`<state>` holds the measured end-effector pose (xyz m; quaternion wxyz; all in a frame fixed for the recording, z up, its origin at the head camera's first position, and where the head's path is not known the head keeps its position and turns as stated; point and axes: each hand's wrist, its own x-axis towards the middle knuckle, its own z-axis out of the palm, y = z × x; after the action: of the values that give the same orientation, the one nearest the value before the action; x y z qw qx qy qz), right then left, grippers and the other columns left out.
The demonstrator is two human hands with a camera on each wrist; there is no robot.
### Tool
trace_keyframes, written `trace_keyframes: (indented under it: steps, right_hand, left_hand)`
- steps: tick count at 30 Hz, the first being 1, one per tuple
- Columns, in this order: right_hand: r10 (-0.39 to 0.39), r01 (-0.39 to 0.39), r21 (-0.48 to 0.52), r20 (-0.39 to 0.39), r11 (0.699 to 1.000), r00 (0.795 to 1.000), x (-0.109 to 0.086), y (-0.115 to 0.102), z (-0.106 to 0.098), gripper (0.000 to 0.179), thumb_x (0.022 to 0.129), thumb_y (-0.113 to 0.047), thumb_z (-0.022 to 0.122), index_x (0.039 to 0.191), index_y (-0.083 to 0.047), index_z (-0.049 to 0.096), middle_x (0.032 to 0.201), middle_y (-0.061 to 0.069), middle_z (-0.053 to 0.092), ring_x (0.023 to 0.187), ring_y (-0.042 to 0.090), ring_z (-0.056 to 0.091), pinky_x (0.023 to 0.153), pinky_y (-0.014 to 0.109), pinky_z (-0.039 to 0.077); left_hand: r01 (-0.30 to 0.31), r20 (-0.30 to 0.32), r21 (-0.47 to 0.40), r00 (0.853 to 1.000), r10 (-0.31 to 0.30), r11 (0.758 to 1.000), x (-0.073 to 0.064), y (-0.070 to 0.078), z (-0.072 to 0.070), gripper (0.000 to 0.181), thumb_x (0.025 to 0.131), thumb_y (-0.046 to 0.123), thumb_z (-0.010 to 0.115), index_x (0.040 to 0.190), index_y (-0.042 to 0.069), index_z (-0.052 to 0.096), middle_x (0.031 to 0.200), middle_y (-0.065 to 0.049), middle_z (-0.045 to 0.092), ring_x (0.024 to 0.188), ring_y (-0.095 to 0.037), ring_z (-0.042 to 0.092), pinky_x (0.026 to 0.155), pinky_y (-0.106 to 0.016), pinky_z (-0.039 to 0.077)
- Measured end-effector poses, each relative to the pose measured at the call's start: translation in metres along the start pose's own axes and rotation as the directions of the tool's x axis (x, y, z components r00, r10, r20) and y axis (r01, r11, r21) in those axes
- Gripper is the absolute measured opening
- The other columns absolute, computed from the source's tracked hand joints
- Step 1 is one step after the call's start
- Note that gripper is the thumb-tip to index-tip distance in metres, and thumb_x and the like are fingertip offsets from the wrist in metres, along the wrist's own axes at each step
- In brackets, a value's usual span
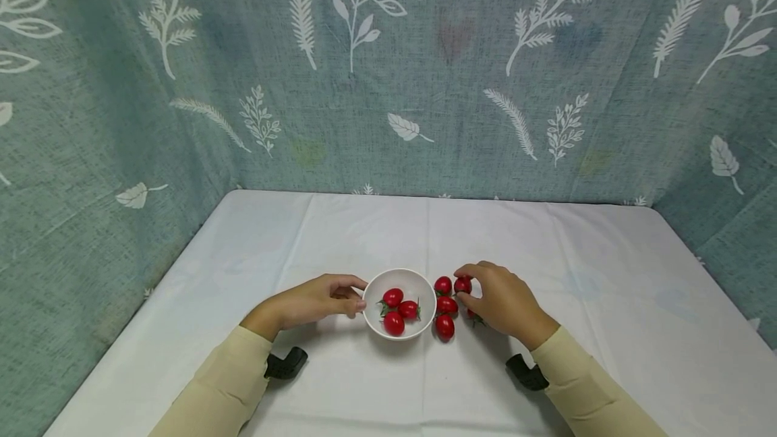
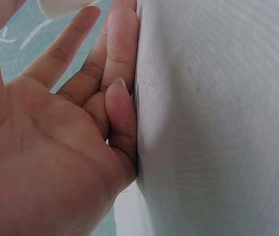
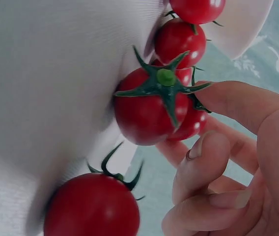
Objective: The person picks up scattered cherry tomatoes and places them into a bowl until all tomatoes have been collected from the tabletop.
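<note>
Cherry tomatoes [image 1: 444,328] lie on the white tabletop [image 1: 358,390], bunched around and beside the fingers of your right hand [image 1: 504,299]. Your right thumb and index finger pinch one gripped tomato [image 1: 463,285], though your hand covers part of it in the head view, and the right wrist view hides much of it behind a nearer tomato [image 3: 139,118]. Three more sit just left of those fingertips, next to the bowl [image 1: 415,285]. Under your right thumb another shows only a sliver of red and some green stem from above. From the right wrist you get six tomatoes: the uppermost is cut by the frame, one near the middle is mostly blocked, and the lowest, beneath your curled fingers, runs off the bottom edge.

Your left hand [image 1: 312,303] has its fingers relaxed and spread, with thumb and index tips against the bowl's side; how firmly they press, you cannot tell. Just beyond those tips, inside the bowl, three loose tomatoes [image 1: 393,323] rest close together. The left wrist view gives only a pale piece of the bowl by your index fingertip, its contents out of sight, and your thumb is cut off at the upper corner.
</note>
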<state>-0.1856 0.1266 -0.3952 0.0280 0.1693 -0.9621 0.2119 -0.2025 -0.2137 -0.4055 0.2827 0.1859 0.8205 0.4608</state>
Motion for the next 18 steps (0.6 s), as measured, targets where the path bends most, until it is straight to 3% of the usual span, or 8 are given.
trace_keyframes:
  steps: [6,18]
  right_hand:
    - [-0.054,0.054,-0.007,-0.044,0.999,0.998,-0.002,-0.002,-0.003,0.036,0.083,-0.02,0.082,0.117,-0.012,0.072,0.109,0.006,0.071,0.094,0.024,0.07,0.075,0.04,0.058]
    - [-0.115,0.116,0.007,-0.116,0.993,0.987,-0.007,-0.01,-0.007,0.038,0.083,-0.02,0.083,0.119,-0.012,0.071,0.112,0.006,0.071,0.095,0.024,0.071,0.076,0.038,0.059]
  left_hand:
    - [0.014,-0.004,-0.005,1.0,-0.014,1.0,0.002,-0.002,0.001,0.045,0.095,0.038,0.068,0.134,0.018,0.059,0.109,-0.001,0.07,0.099,-0.019,0.065,0.094,-0.036,0.045]
    - [0.004,0.0,-0.006,1.0,-0.004,1.0,0.001,-0.002,0.001,0.048,0.096,0.038,0.067,0.136,0.015,0.058,0.11,-0.003,0.07,0.099,-0.018,0.065,0.093,-0.036,0.045]
